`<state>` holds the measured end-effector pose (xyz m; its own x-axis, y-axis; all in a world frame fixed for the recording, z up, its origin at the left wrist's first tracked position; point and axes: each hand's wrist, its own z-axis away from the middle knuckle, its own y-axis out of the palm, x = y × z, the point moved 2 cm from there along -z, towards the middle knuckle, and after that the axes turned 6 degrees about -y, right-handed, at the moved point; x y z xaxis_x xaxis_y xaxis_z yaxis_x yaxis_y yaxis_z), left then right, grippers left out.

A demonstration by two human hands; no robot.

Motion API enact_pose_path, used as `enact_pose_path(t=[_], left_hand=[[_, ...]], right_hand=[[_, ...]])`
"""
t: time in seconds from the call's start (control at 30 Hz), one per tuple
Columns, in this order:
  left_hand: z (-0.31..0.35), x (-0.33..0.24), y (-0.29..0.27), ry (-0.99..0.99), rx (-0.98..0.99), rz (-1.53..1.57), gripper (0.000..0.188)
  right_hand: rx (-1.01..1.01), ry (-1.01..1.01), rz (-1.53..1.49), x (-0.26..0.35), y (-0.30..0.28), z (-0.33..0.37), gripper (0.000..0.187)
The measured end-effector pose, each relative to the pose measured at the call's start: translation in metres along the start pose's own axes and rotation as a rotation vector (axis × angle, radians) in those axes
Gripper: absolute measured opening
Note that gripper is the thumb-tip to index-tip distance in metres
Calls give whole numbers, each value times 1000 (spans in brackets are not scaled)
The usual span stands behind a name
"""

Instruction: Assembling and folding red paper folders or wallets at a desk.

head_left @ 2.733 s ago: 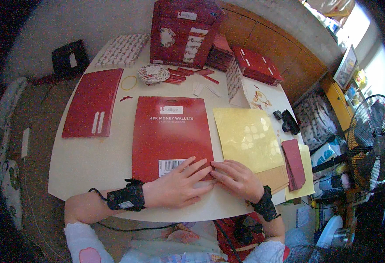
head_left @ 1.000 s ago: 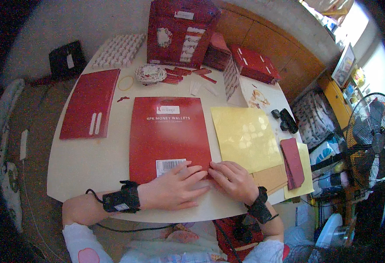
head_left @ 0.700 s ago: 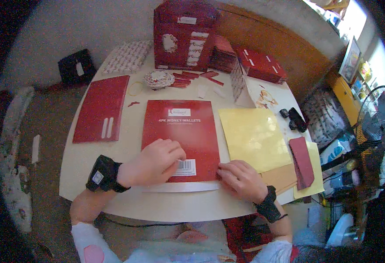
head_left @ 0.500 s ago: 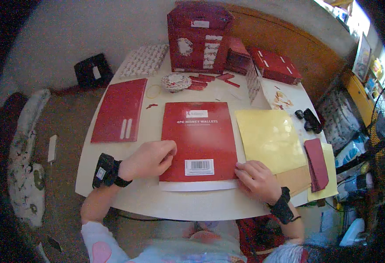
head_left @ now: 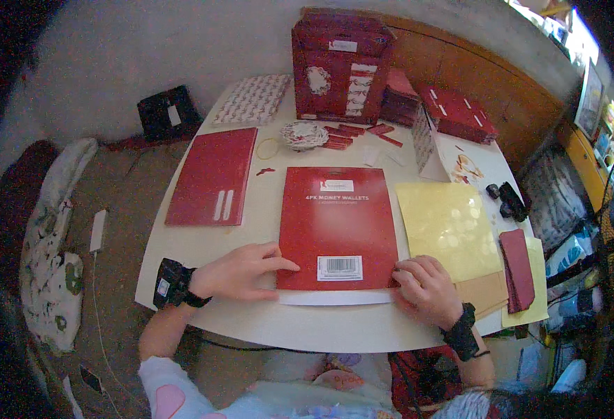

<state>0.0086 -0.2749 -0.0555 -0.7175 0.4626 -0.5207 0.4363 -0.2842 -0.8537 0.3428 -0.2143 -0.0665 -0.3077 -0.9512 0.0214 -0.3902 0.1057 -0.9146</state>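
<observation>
A flat red printed backing card [head_left: 338, 234] lies in front of me, with a hanging slot at its top and a barcode label [head_left: 340, 267] near its bottom. From under its lower edge shows a strip of white sheet [head_left: 335, 298]. My left hand [head_left: 240, 272] is open, its index finger stretched onto the card's lower left corner and its thumb apart on the table. At the lower right corner, the curled fingers of my right hand [head_left: 427, 288] close on the card's edge. The right thumb is partly hidden.
Yellow sheets [head_left: 447, 223] lie to the right, beside narrow dark red pieces [head_left: 517, 272] and a black object [head_left: 513, 202]. A red folder-like packet [head_left: 206, 178] lies left. Behind stand a tall red box [head_left: 342, 84], a white patterned roll [head_left: 304, 136] and red stacks [head_left: 458, 115].
The view has shifted, so the table appears farther right. My left hand has gone from loosely curled beside the card to finger outstretched at its lower left corner. My right hand stays at the right corner.
</observation>
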Motion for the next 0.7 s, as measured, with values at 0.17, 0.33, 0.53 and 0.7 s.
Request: enact_pose_path(t=[0.17,0.33,0.53,0.7], left_hand=[[0,-2,-5,16,39,7,55],[-6,2,0,81,20,5,55],[-7,5,3,108,-25,23,50],[-3,11,7,141,-73,34,49]], right_hand=[[18,-160,-54,18,0,-16,38],[165,-273,-164,47,19,-52,42],[182,-338,-198,57,41,-89,51],[176,-306,-238,64,46,-94,50]])
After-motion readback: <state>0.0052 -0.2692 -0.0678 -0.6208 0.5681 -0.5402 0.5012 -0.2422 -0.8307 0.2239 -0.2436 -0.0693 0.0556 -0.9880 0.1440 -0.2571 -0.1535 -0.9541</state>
